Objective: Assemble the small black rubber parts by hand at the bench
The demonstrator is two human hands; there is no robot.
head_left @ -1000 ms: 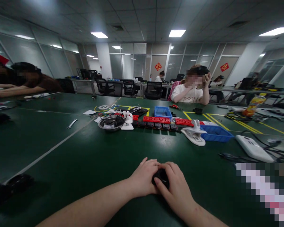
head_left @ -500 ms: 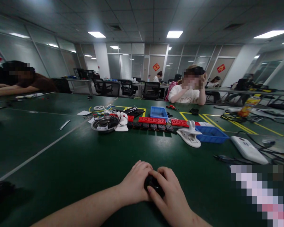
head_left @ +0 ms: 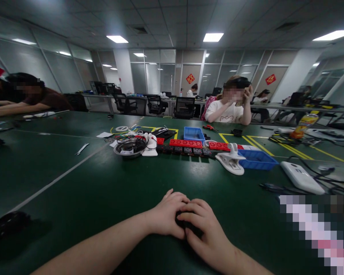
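My left hand (head_left: 167, 214) and my right hand (head_left: 208, 227) meet low in the middle of the head view, over the green tabletop (head_left: 126, 198). Between them is a rounded, glossy black object (head_left: 195, 230), mostly covered by my fingers; its kind cannot be made out. The left hand wraps its far and left side, thumb pointing toward my right hand. Curled over it from the right are the right hand's fingers, with the thumb bent in near me. Both hands are closed around it.
Ahead lie a metal bowl (head_left: 129, 148) of cables, red-and-black power strips (head_left: 186, 143), a white clip stand (head_left: 231, 162) and blue bins (head_left: 258, 159) (head_left: 193, 133). A white device (head_left: 301, 177) with cables is right, a wrench (head_left: 82, 149) left. A person (head_left: 227, 109) sits opposite.
My right fingers have shifted and now cover more of the black object. My left thumb now shows against it. The whole view has moved slightly.
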